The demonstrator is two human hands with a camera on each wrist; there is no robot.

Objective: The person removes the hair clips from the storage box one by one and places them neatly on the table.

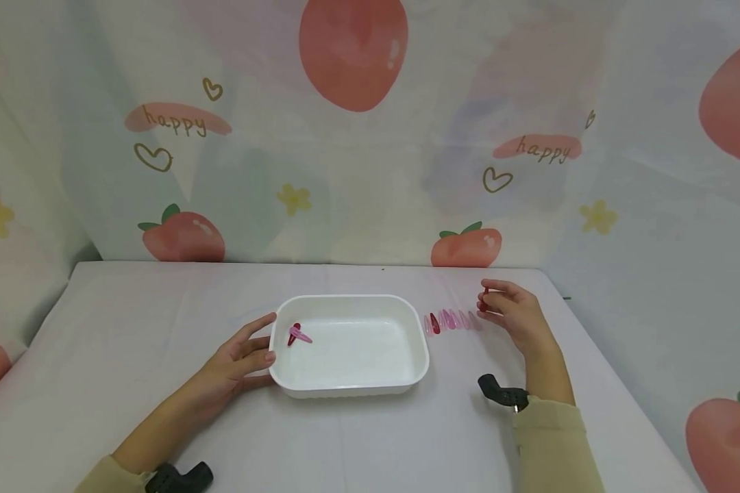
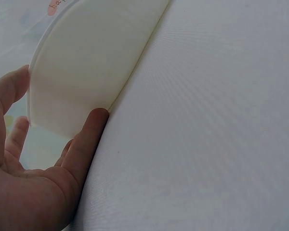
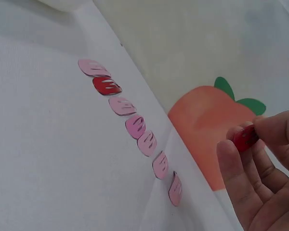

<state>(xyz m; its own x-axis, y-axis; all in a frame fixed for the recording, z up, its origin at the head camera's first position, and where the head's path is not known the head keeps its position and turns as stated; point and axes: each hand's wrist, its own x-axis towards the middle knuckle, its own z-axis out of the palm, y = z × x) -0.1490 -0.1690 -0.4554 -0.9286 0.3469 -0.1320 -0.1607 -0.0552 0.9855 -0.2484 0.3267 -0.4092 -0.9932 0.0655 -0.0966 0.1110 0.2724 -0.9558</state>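
My right hand (image 1: pixel 513 311) pinches a red snap hair clip (image 3: pixel 246 138) between thumb and fingertips, raised above the table at the right. Below it to the left, several pink hair clips (image 3: pixel 136 126) and one red hair clip (image 3: pixel 106 86) lie in a row on the cloth, just right of a white plastic tray (image 1: pixel 351 392). Inside the tray, near its left end, a pink clip (image 1: pixel 302 335) lies across a dark red clip (image 1: pixel 291 339). My left hand (image 1: pixel 237 363) touches the tray's left side with extended fingers, some at the rim and one (image 2: pixel 89 139) low against the wall.
A white cloth (image 1: pixel 370 445) covers the table. Behind it and at both sides stands a printed backdrop (image 1: pixel 358 178) with peaches and lettering. A black wrist camera (image 1: pixel 502 392) sits on the right wrist, and another (image 1: pixel 179 479) on the left.
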